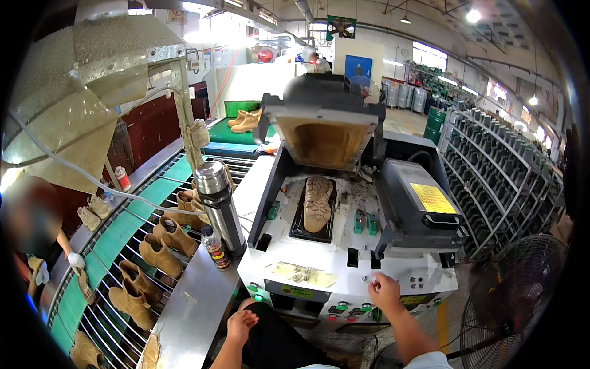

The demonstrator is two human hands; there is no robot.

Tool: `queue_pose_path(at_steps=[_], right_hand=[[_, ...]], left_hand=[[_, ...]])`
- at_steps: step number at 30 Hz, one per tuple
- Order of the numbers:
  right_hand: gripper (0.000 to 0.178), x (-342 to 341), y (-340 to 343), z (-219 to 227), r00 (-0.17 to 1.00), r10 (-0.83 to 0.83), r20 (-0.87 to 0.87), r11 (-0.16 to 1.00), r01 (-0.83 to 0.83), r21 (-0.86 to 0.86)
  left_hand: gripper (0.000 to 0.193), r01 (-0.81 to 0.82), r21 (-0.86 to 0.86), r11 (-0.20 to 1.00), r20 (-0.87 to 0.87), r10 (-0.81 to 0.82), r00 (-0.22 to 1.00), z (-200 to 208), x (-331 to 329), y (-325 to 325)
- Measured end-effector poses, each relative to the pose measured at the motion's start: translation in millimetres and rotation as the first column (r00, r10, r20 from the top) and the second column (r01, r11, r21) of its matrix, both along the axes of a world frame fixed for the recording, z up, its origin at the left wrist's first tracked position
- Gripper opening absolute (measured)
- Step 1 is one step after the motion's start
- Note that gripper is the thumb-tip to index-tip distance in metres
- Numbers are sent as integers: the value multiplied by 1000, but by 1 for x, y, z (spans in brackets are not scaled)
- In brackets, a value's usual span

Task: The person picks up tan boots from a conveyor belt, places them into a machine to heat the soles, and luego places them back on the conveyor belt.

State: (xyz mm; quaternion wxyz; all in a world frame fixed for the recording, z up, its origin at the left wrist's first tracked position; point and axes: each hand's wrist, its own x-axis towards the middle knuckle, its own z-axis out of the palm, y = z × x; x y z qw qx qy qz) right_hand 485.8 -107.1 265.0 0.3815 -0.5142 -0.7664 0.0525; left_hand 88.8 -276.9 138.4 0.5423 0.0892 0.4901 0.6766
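Observation:
My right hand [385, 291] is closed with its fingers curled in, just over the front edge of a white machine [344, 270]; no object shows in it. Lower down and to the left, my left hand [242, 326] hangs in front of the machine, its fingers loosely bent and empty. A tan lugged shoe sole [318, 204] lies tread up in a black recessed tray [332, 231] on the machine's top. Above it the padded lid [326, 140] stands raised. To the right, a second black lid [421, 195] with a yellow label is down.
At left, tan boots [161, 255] stand on a roller conveyor [110, 307] beside a steel flask [220, 203] and a dark bottle [215, 248]. A gloved co-worker's hand [76, 259] is by the conveyor's far side. A large fan [513, 295] and loaded racks [491, 178] stand right.

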Motion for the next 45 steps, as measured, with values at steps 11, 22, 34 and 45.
queue_pose_path(at_steps=[11, 22, 34, 45], right_hand=[[13, -19, 18, -24, 989, -62, 137, 998, 57, 39], [9, -19, 22, -29, 992, -89, 86, 991, 79, 107], [40, 75, 73, 74, 902, 321, -290, 502, -421, -755], [88, 111, 231, 74, 763, -632, 138, 656, 621, -429]], left_hand=[[8, -522, -80, 849, -443, 439, 782, -43, -86, -109], [18, -464, 1, 886, -679, 341, 651, -95, -96, -111], [37, -452, -146, 880, -698, 232, 678, -116, -120, -129], [22, -525, -113, 843, -704, 305, 641, -77, -92, -121]])
